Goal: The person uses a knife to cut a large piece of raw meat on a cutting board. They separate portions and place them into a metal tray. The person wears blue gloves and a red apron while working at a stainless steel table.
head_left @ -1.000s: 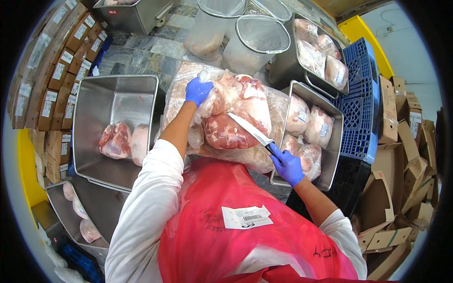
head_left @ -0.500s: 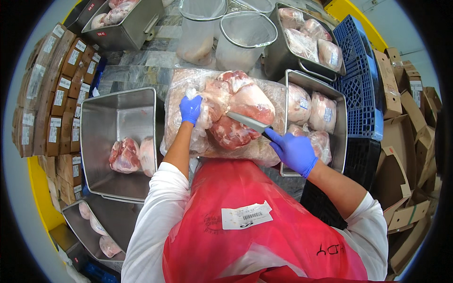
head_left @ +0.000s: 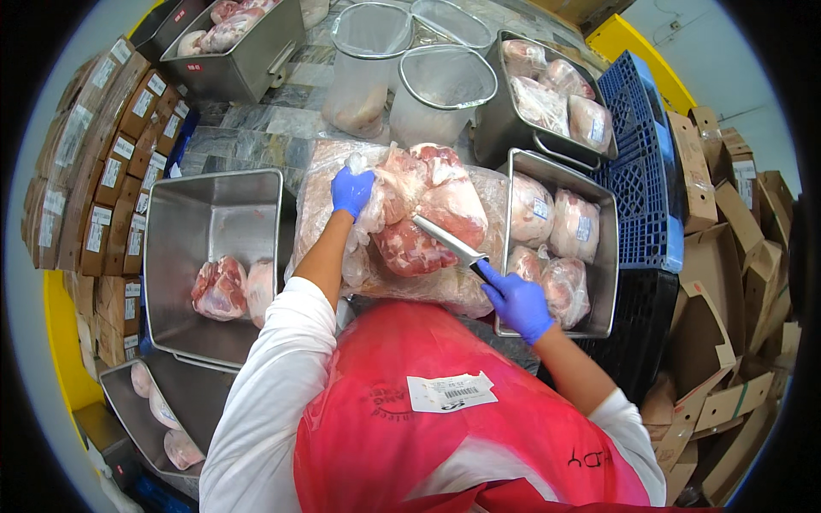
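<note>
A large cut of raw meat (head_left: 440, 205) with pale fat lies on a plastic-covered work surface (head_left: 321, 248) in front of me. My left hand (head_left: 351, 190), in a blue glove, is closed on clear plastic wrap (head_left: 366, 224) bunched along the meat's left side. In my right hand (head_left: 517, 301), also gloved, is a knife (head_left: 453, 239) with a dark handle. Its blade points up and left, the tip at the middle of the meat. Whether the tip has gone into the meat I cannot tell.
A steel tub (head_left: 214, 333) with meat pieces stands at left, another tub (head_left: 609, 282) with bagged meat at right. Beyond are wire-rimmed clear bag bins (head_left: 445, 107) and a tub (head_left: 487, 141). Blue pallets (head_left: 637, 171) and cardboard (head_left: 705, 316) fill the right; stacked boxes (head_left: 111, 171) the left.
My right hand and the knife have drawn slightly left and down relative to the meat, the blade turning steeper. My left hand keeps its hold on the wrap. The whole view has shifted slightly.
</note>
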Tool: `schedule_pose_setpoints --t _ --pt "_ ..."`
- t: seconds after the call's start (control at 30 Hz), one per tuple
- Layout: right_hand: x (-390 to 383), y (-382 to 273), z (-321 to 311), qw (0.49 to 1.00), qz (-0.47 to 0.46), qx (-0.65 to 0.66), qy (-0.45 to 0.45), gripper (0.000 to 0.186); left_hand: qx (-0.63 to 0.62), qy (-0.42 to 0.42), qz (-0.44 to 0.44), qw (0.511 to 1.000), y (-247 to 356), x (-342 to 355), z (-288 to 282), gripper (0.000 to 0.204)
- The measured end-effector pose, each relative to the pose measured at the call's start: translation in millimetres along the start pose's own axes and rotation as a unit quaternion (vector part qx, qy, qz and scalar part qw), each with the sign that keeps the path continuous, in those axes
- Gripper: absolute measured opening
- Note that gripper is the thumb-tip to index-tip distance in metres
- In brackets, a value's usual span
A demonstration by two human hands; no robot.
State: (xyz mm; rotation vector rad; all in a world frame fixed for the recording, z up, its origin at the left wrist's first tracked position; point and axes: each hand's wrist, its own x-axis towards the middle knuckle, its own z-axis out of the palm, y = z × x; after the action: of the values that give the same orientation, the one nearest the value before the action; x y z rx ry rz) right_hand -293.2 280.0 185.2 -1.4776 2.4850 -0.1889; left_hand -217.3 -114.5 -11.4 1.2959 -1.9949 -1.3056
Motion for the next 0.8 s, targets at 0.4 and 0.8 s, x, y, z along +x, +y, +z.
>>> schedule_pose_setpoints --t 0.4,0.8 --pt "71.6 2.3 -121.1 0.986 -0.039 -0.139 -0.078 0.036 -0.123 -0.055 -0.023 0.991 -42.2 4.3 24.2 0.038" --pt "198.6 -39.6 -178.7 0.933 -0.083 -0.219 -0.272 0.036 -0.147 -0.064 -0.044 0.986 -42.1 5.1 21.5 0.046"
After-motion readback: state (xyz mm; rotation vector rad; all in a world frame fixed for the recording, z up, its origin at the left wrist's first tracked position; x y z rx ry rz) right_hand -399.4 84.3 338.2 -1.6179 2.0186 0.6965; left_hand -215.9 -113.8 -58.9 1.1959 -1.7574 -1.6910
